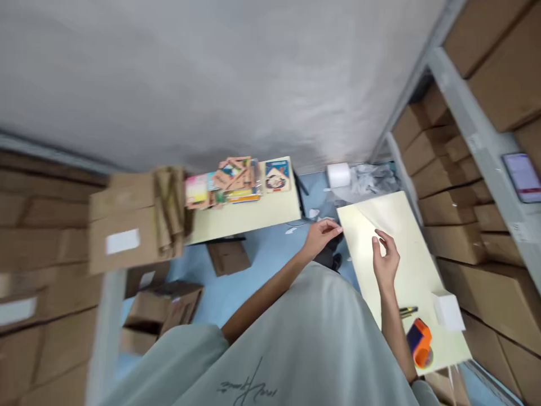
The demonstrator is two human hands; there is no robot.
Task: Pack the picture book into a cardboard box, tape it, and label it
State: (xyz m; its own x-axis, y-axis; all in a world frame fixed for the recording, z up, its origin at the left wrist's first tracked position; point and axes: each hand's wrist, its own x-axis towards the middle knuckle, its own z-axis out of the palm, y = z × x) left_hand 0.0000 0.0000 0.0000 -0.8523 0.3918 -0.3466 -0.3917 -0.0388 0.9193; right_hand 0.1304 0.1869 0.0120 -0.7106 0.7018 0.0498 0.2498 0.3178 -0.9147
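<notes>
My left hand [322, 237] is by the near left edge of a pale yellow table [409, 265]. Its thumb and fingers are drawn together in a pinch, and whatever may be between them is too small to make out. Over the same tabletop is my right hand [385, 260], fingers curved, with a visible gap between thumb and forefinger. A faint diagonal line, perhaps the edge of clear film, shows on the table beyond it. Beside my right forearm lie an orange tape dispenser [421, 344], a dark and yellow pen-like thing [408, 311] and a small white box [448, 310].
A second table [249, 219] bears books and magazines [236, 183]. Cardboard boxes [452, 203] fill the right shelves; others [122, 220] stand at left. A white roll [338, 175] and crumpled plastic [374, 179] lie near the wall. A phone [522, 176] is at far right.
</notes>
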